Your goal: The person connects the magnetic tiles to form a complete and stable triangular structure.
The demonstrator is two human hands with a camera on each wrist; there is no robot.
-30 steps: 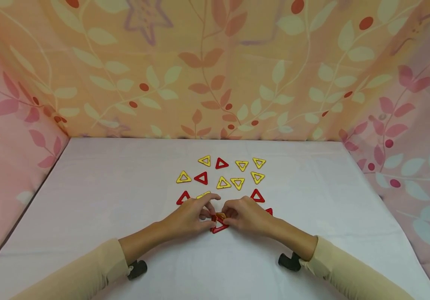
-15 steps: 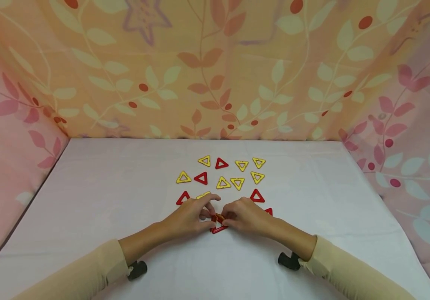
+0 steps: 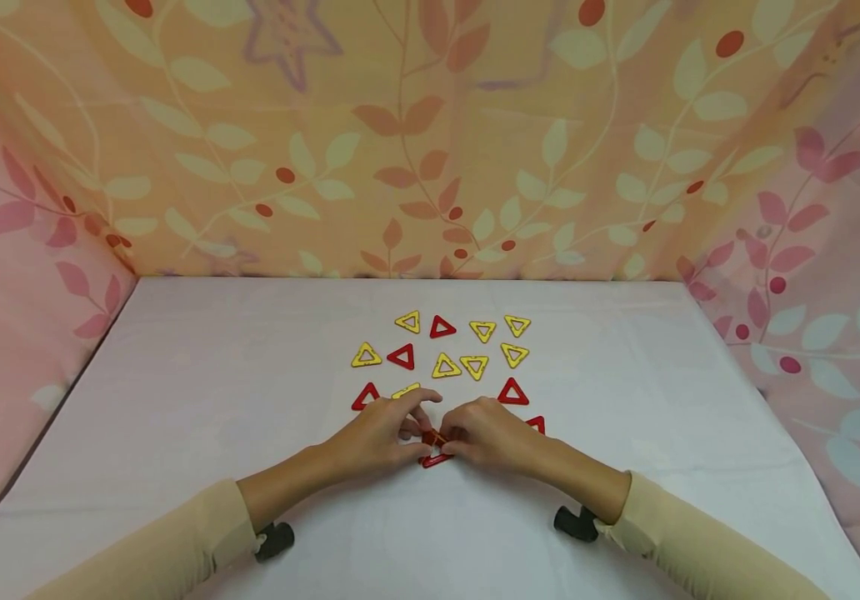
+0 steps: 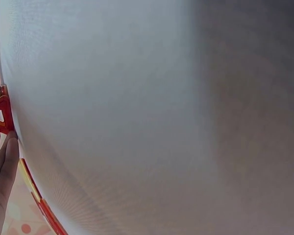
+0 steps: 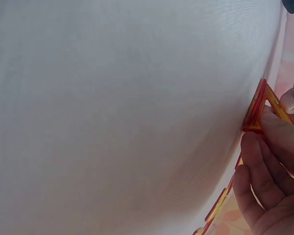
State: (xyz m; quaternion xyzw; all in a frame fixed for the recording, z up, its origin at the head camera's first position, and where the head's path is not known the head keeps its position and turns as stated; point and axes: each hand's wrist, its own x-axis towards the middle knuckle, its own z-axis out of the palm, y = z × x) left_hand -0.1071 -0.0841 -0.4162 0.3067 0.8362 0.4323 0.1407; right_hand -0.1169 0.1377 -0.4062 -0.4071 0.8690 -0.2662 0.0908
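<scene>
A red triangular frame tile (image 3: 436, 461) lies flat at the front of the group of tiles, between the two hands. Other red pieces stand up from it at the fingertips; in the right wrist view, red-orange triangular tiles (image 5: 255, 112) meet at a corner and lean together. My left hand (image 3: 385, 427) pinches the left side of these pieces, index finger stretched out above. My right hand (image 3: 492, 429) pinches the upright red tile from the right, its fingers hiding much of it. In the left wrist view, a raised red tile (image 4: 7, 112) shows at the edge beside the fingers.
Several loose triangles lie flat beyond the hands, among them a yellow tile (image 3: 366, 356), a red tile (image 3: 402, 357) and another red tile (image 3: 512, 392). The right hand partly covers a red tile (image 3: 537, 425). Patterned curtains (image 3: 430, 167) surround the white tabletop (image 3: 250, 350).
My right hand has shifted slightly left, and the raised tile between the hands has tipped and moved left with it. My left hand stays almost still.
</scene>
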